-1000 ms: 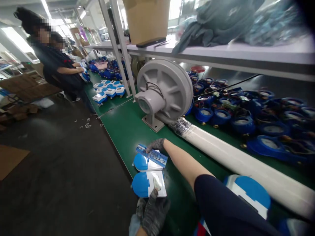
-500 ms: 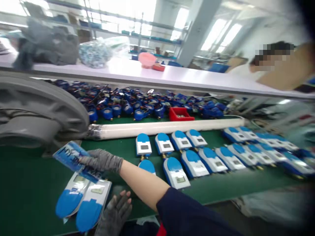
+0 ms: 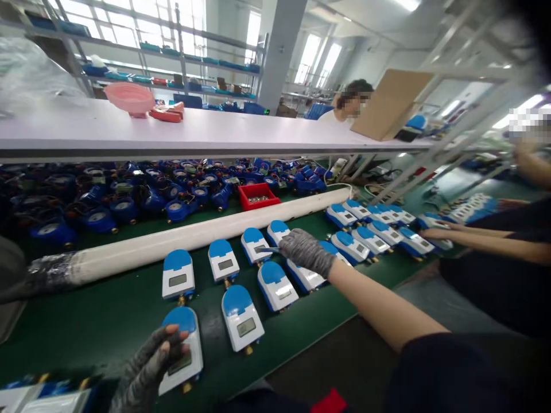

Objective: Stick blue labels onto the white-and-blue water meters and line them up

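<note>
The left hand (image 3: 148, 367), in a grey glove, rests on the nearest meter (image 3: 183, 350), a white box with a blue cap at the near edge of the green bench (image 3: 86, 321). Its fingers lie clenched over the lower part of the meter and cover part of the small display.

The right hand (image 3: 306, 251), also gloved, reaches further right over the rows of meters (image 3: 275, 284). Its fingers are pinched together on something thin, maybe a sticker or a small tool; the view is too blurred there to be sure. Directly under this hand is a meter of the near row (image 3: 307, 276).

To do this step well, I think the left hand should keep the near meter flat and steady on the bench. The right hand should come down straight on one meter only, because its neighbours lie just beside it and are easy to push out of line.

A small red tray (image 3: 258, 196) stands behind the long white pipe (image 3: 202, 232), and it holds small dark parts which I cannot identify. A pink bowl (image 3: 130, 97) stands on the white shelf (image 3: 241, 129) above; what is inside does not show. Under the shelf many dark blue meter bodies (image 3: 129, 198) lie loose on the bench, not in any box. At the right, another person's arm (image 3: 482, 244) reaches to the far rows.
</note>
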Tool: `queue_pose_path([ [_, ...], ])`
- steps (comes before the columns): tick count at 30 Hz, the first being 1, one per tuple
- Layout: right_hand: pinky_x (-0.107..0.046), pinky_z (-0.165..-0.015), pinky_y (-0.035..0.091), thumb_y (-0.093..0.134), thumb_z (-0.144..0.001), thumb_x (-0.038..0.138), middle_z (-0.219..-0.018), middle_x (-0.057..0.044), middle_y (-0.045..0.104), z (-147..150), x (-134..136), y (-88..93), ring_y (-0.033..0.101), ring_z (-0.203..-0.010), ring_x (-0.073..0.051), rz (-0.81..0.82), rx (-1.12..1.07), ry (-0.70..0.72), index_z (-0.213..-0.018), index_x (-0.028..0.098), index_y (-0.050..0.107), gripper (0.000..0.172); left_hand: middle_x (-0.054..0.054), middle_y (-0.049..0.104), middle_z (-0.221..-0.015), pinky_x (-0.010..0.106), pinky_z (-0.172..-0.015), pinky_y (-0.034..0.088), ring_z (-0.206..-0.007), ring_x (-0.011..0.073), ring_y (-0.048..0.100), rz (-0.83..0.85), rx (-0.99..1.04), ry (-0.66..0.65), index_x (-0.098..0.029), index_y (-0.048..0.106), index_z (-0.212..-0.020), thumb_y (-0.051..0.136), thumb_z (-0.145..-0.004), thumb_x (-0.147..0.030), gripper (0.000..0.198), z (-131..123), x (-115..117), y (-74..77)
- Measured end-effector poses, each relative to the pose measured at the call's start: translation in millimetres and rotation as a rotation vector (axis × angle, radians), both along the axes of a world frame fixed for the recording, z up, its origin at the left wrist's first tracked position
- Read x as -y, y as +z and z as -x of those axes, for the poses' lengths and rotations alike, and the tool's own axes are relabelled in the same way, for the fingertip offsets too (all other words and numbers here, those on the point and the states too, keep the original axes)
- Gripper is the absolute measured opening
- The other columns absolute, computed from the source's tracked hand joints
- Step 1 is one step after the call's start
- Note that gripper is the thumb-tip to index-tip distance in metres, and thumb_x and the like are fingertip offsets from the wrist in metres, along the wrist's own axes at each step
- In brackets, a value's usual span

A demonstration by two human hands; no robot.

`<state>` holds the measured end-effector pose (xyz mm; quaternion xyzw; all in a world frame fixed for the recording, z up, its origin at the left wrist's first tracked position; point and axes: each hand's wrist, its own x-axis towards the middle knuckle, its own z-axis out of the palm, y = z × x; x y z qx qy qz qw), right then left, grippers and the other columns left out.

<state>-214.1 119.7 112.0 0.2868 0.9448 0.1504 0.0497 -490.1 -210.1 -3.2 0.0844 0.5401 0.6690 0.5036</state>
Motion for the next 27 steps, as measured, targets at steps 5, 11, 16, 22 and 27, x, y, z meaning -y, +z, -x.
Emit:
queue_pose_path([
  [5,-0.044,-0.098,0.048,0.057,-0.091,0.019,-0.094,-0.013,0.075,19,-61,-67.1,0.068,-0.099,-0.026,0.201,0.124,0.182,-0.091,0.016,0.072,0.016,0.012,0.076,-0.112,0.041,-0.095,0.061,-0.108,0.0323,0.071,-0.135,0.053,0.062,-0.020,0.074,-0.109,0.090,-0.065,-0.041,0.051,-72,-102,8.4],
  [11,-0.048,-0.098,0.049,0.057,-0.089,0.016,-0.099,-0.016,0.075,23,-92,-112.8,0.068,-0.103,-0.028,0.424,-0.062,0.146,-0.098,0.015,0.073,0.018,0.010,0.075,-0.115,0.040,-0.098,0.059,-0.112,0.0300,0.069,-0.137,0.053,0.107,-0.020,0.071,-0.115,0.086,-0.073,-0.039,0.048,-119,-156,15.0],
  [16,-0.047,-0.097,0.047,0.053,-0.091,0.014,-0.099,-0.020,0.074,22,-99,-122.8,0.069,-0.097,-0.027,0.524,-0.126,0.132,-0.103,0.010,0.070,0.021,0.010,0.077,-0.105,0.037,-0.092,0.060,-0.101,0.0262,0.073,-0.142,-0.008,0.135,-0.016,0.072,-0.108,0.089,-0.070,-0.035,0.046,-128,-192,20.9],
  [22,-0.047,-0.093,0.046,0.054,-0.094,0.022,-0.095,-0.021,0.072,15,-100,-113.4,0.067,-0.091,-0.028,0.563,-0.136,0.144,-0.099,0.009,0.070,0.021,0.010,0.077,-0.101,0.039,-0.093,0.058,-0.098,0.0260,0.072,-0.142,-0.077,0.116,-0.014,0.072,-0.102,0.089,-0.070,-0.036,0.043,-131,-236,14.1],
  [27,-0.048,-0.093,0.044,0.049,-0.094,0.017,-0.095,-0.021,0.072,-43,-132,-79.5,0.066,-0.095,-0.030,0.366,0.001,0.284,-0.096,0.010,0.073,0.024,0.012,0.075,-0.107,0.043,-0.098,0.054,-0.105,0.0287,0.070,-0.079,-0.144,0.024,-0.015,0.070,-0.106,0.085,-0.073,-0.042,0.045,-126,-258,-0.9],
])
